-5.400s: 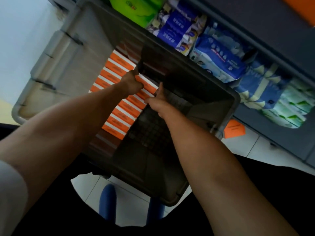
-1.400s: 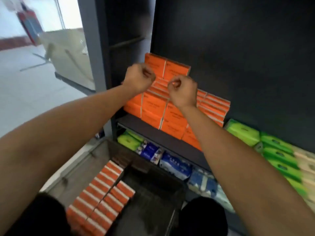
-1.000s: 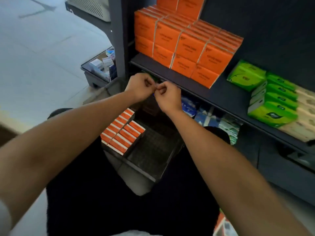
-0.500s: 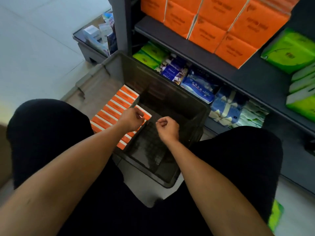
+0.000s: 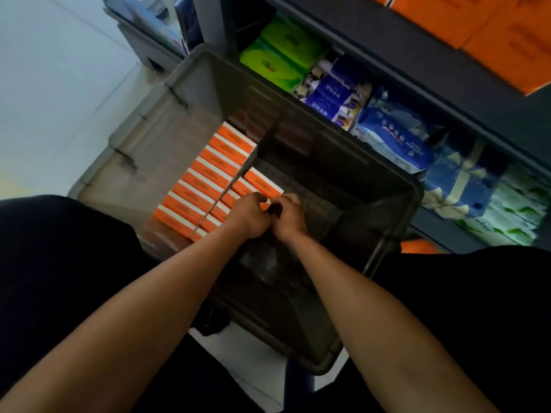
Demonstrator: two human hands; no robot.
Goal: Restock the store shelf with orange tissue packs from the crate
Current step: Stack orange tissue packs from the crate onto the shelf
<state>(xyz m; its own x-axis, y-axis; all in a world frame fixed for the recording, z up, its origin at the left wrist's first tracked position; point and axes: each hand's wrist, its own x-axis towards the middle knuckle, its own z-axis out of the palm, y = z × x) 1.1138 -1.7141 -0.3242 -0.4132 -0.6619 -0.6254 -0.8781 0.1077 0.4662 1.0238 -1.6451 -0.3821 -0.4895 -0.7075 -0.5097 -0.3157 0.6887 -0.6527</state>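
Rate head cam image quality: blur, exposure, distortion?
Head view: dim; crate interior nearly black, floor top left washed out. Both hands are motion-smeared, so their grip is unreadable. Orange packs are soft yet distinct. Wide-angle tilt skews the shelf.

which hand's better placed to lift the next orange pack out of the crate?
Left, marginally. The left hand sits directly over the short row of orange tissue packs in the crate; the right hand hovers beside it over bare crate floor.
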